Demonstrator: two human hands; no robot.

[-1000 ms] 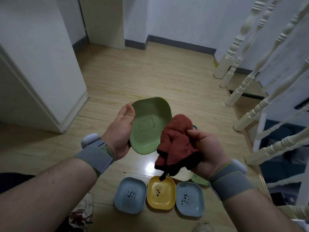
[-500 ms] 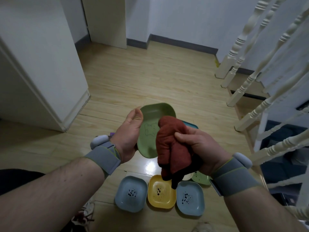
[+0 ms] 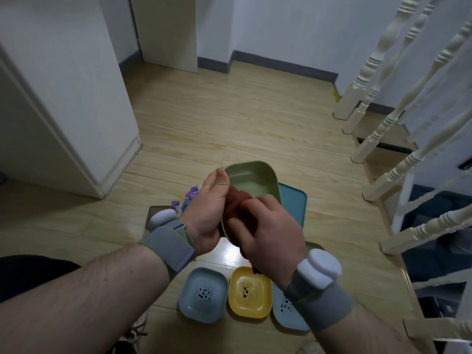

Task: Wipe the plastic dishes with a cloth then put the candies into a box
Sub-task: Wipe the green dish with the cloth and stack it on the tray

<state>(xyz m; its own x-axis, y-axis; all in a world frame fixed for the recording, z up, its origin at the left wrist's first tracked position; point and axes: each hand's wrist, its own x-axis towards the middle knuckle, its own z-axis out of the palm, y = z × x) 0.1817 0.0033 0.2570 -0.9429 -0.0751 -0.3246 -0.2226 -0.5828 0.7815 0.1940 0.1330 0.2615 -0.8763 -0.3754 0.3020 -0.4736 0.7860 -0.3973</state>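
**Green dish under the cloth**

Plastic in pale green, the dish [image 3: 258,180] is gripped at centre frame by the left hand [image 3: 207,213], thumb hooked on its rim. The red cloth [image 3: 236,200] is pressed inside by the right hand [image 3: 268,231], fingers bunched round it. Wiping is judged underway; next, the spotted dishes [image 3: 203,295] at lower centre would need taking up.

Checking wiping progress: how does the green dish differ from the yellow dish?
The green dish is held up, tilted, gripped by the left hand; the yellow dish lies flat on the floor. The right hand presses a red cloth into the green dish; nothing touches the yellow dish. The yellow dish shows dark specks; the green dish's visible part shows none. Both are shallow with rounded corners.
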